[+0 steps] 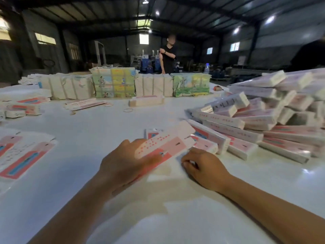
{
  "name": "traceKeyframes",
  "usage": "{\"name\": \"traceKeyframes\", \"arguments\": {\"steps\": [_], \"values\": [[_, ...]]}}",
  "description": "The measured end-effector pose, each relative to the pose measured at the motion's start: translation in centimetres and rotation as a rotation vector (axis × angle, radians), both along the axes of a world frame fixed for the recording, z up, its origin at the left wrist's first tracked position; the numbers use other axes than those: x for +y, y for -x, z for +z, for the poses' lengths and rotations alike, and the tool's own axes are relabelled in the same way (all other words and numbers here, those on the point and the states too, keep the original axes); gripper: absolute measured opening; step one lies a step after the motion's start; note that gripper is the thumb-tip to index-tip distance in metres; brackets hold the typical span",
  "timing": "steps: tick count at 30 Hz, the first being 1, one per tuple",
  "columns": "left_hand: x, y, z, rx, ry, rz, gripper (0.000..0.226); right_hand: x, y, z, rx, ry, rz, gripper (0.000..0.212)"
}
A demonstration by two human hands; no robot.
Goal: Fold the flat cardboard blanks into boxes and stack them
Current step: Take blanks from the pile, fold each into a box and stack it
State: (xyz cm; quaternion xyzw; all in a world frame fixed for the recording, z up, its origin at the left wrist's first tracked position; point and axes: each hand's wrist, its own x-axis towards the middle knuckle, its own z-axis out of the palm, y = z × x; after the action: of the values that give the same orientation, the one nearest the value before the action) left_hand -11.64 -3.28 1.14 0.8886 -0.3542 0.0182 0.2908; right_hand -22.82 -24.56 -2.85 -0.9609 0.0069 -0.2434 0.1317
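Left hand [123, 161] holds red-printed blank [165, 143].

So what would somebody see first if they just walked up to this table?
Probably the two hands in the middle: the left hand holds a pink-and-white cardboard blank while the right hand rests beside it. Next, the big pile of folded boxes on the right, then the colourful wrapped bundles along the table's far edge.

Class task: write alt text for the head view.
Two hands work a pink-and-white cardboard blank on a white table: left hand holds it, right hand rests beside it. Folded boxes pile up at right.
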Motion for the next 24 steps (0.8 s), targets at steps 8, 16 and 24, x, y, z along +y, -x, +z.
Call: {"name": "traceKeyframes", "arguments": {"steps": [8, 16, 24], "values": [[0.3, -0.2, -1.2, -0.194, -0.235, -0.125, 0.109, 1.2, 1.1, 2.7, -0.099, -1.344, 0.357, 0.016], [-1.1, 2.1, -1.0, -0.592, 0.036, -0.14, 0.091, 2.1, 0.8, 2.9, 0.003, -1.402, 0.466, 0.023], [-0.7, 2.4, -0.5, -0.725, -0.003, -0.209, 0.083, 0.9, 1.5, 3.7, 0.229, -1.451, 0.358, 0.025]]}}
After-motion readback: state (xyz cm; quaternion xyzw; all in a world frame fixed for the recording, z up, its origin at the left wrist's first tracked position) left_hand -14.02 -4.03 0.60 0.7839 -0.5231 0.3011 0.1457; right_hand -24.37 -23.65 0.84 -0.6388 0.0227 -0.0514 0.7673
